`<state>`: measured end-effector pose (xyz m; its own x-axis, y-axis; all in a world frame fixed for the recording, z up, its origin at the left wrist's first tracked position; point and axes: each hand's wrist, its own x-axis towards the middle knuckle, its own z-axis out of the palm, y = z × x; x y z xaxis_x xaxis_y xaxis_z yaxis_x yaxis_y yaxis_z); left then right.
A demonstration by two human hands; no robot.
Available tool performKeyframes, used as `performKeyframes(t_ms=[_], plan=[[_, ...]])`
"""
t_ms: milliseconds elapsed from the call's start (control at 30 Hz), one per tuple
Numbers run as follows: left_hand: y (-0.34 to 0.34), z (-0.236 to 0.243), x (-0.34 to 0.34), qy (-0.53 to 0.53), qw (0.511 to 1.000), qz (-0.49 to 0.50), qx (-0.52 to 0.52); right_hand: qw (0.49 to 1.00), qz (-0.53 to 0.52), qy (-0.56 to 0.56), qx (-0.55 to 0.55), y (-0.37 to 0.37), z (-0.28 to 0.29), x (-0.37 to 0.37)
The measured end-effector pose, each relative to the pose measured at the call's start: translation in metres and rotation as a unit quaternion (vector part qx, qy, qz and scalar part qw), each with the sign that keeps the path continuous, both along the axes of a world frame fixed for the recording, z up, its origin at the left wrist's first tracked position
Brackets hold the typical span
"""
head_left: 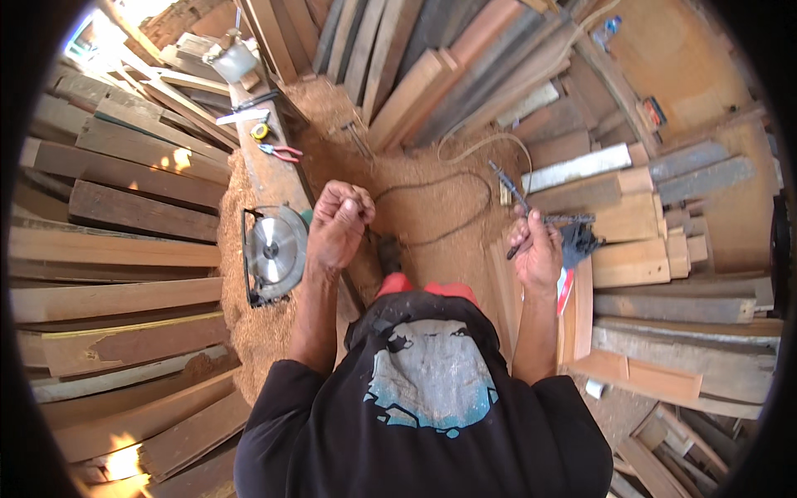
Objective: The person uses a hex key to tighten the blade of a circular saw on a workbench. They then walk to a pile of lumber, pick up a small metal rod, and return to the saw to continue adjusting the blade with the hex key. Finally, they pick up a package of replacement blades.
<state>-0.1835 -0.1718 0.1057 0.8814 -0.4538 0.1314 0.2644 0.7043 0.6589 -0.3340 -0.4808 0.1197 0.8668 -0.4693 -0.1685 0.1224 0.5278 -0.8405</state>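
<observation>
My left hand is raised in front of my body, its fingers curled and pinched together. What it holds, if anything, I cannot make out. In my right hand is a slim dark rod-like tool, tilted with its far end up and to the left. Just right of that hand, a dark twisted bit and a dark grey object appear; whether they are joined I cannot tell. Beside my left hand, a circular saw shows its round blade on the bench.
Red-handled pliers, a yellow tape measure and a metal square lie farther along the narrow bench. A dark cord loops over the sawdust floor. Stacked planks line both sides.
</observation>
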Motion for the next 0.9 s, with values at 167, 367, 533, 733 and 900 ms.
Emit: performKeyframes(t_ms=[167,367,533,733,900], plan=[[-0.028,-0.014,-0.029,0.050,0.998,-0.033,0.034,0.994,-0.102,0.021,0.024,-0.029,-0.001,-0.041],[-0.072,-0.018,-0.060,0.039,0.996,-0.085,0.004,0.990,-0.116,0.066,0.041,-0.064,-0.024,-0.087],[-0.088,-0.013,-0.078,-0.010,0.992,-0.115,0.043,0.993,-0.099,0.053,0.031,-0.077,-0.023,-0.101],[-0.097,0.009,-0.079,-0.079,0.982,-0.133,0.106,0.994,-0.111,0.017,0.002,-0.091,-0.024,-0.102],[-0.118,0.007,-0.075,-0.098,0.979,-0.127,0.129,0.994,-0.107,0.019,-0.020,-0.099,-0.015,-0.108]])
